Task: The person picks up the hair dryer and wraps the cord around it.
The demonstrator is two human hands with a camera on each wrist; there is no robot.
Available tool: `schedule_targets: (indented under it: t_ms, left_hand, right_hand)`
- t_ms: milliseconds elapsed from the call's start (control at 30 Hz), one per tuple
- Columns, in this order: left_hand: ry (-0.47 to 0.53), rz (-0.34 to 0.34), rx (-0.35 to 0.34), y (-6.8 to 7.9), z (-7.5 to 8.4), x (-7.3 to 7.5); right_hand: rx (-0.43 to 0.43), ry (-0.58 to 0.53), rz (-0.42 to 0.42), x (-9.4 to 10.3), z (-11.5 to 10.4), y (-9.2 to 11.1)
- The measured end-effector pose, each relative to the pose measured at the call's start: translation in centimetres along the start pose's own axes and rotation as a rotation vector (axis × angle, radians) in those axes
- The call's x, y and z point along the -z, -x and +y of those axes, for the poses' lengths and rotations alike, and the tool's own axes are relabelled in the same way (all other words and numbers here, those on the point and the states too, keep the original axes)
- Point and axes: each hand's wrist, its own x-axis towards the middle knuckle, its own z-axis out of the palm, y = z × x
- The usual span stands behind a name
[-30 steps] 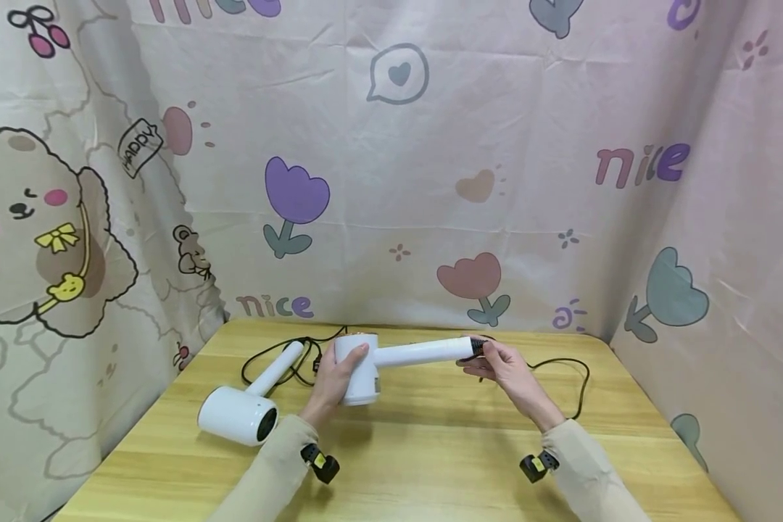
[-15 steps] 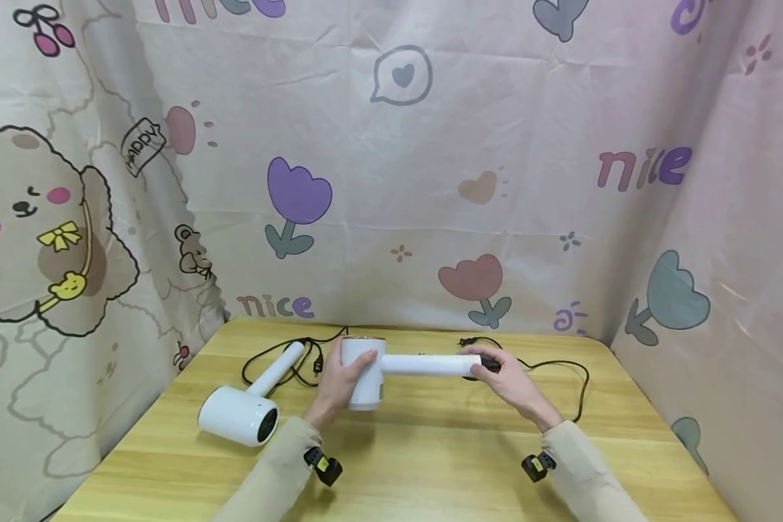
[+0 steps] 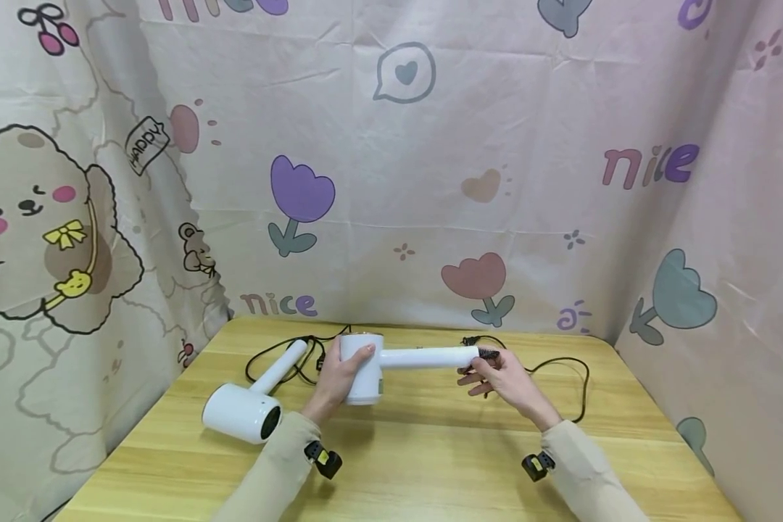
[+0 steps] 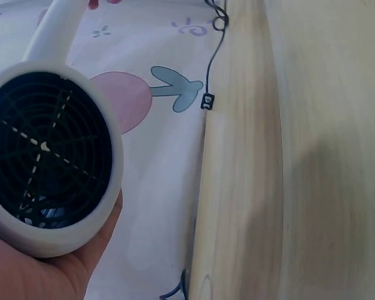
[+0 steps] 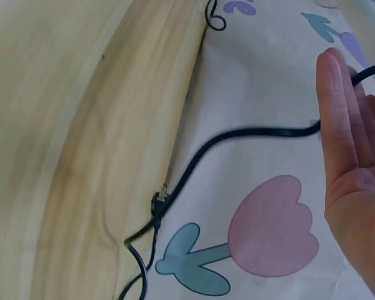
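Observation:
In the head view my left hand [image 3: 334, 377] grips the barrel of a white hair dryer [image 3: 364, 388], thumb across its near side. The dryer hangs over the table with its handle pointing right. At the handle's end my right hand [image 3: 512, 380] has its thumb against the white tip, beside the black cord sleeve [image 3: 489, 354]. Its lower fingers stretch out below the handle. The left wrist view shows the barrel's round dark grille [image 4: 44, 147], with the palm beneath. Straight fingers fill the right of the right wrist view, and a black cord [image 5: 237, 133] passes behind them.
A second white hair dryer [image 3: 238, 415] lies on the wooden table [image 3: 431, 464] at the left, its black cord [image 3: 251, 360] looped behind. Another cord [image 3: 585, 388] curves at the right, near a plug [image 3: 471, 341] by the back edge. Patterned cloth [image 3: 398, 174] encloses the table.
The handle first swung from tilted up at its right end to about level, then rose slightly. My right thumb moved onto the white handle end, and the lower fingers have spread again. The second dryer stayed put.

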Motion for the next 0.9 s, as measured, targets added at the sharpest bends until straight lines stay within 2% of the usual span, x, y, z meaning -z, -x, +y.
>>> schedule_targets:
  t_ms: [67, 100, 167, 267, 300, 333, 400, 533, 633, 700, 767, 833, 900]
  left_hand:
    - [-0.018, -0.002, -0.013, 0.0, 0.0, 0.0]
    - [-0.030, -0.004, -0.018, 0.0, 0.0, 0.0]
    - [-0.052, -0.019, -0.018, 0.0, 0.1, 0.2]
    - [-0.083, -0.043, -0.025, -0.1, 0.2, 0.6]
    - [-0.087, -0.052, -0.028, -0.1, 0.3, 0.6]
    - [-0.090, -0.062, -0.030, -0.1, 0.4, 0.7]
    - [-0.089, -0.074, -0.033, -0.2, 0.6, 0.7]
    - [-0.077, -0.092, -0.027, -0.4, 0.7, 0.7]
    - [-0.072, -0.096, -0.029, -0.4, 0.6, 0.8]
    - [-0.071, -0.101, -0.030, -0.5, 0.6, 0.8]
    - [-0.067, -0.111, -0.028, -0.5, 0.6, 0.9]
    - [-0.063, -0.123, -0.022, -0.5, 0.6, 0.9]
    - [-0.059, -0.148, -0.011, -0.5, 0.8, 0.9]
  right_hand:
    - [-0.016, -0.010, 0.005, 0.0, 0.1, 0.0]
    - [-0.022, 0.019, 0.007, 0.1, 0.1, 0.1]
    - [-0.038, 0.136, -0.005, 0.3, 0.0, 0.1]
    - [-0.038, 0.376, -0.036, 0.7, -0.1, 0.3]
    - [-0.034, 0.436, -0.049, 0.8, -0.2, 0.3]
    - [-0.037, 0.450, -0.071, 0.8, -0.1, 0.4]
    - [-0.044, 0.383, -0.128, 0.8, 0.0, 0.5]
    - [-0.142, -0.012, -0.280, 0.6, 0.7, 0.5]
    - [-0.209, -0.163, -0.332, 0.5, 0.9, 0.6]
    - [-0.229, -0.157, -0.342, 0.6, 0.7, 0.5]
    - [-0.254, -0.106, -0.331, 0.8, 0.2, 0.5]
    - [-0.266, -0.016, -0.328, 1.0, -0.3, 0.4]
    - [-0.254, 0.136, -0.324, 1.3, -0.9, 0.2]
